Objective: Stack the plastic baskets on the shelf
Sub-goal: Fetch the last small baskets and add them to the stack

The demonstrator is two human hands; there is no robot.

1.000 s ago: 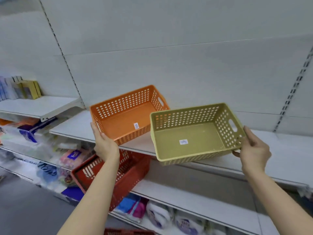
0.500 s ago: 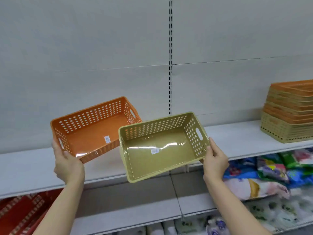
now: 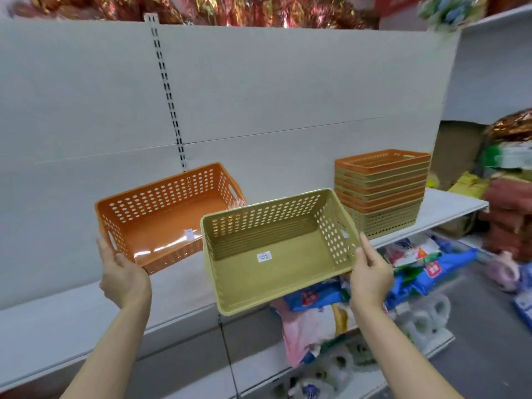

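A long white shelf (image 3: 449, 210) runs across the grey back wall. Toward its right end stands a stack of nested baskets (image 3: 381, 191), orange and olive, an orange one on top. Left of that stack, held up in front of the shelf, an olive basket (image 3: 276, 263) tilts toward the person, the right hand (image 3: 371, 275) closed on its right end. Further left, the left hand (image 3: 123, 279) grips the end of an orange basket (image 3: 164, 226), also tilted.
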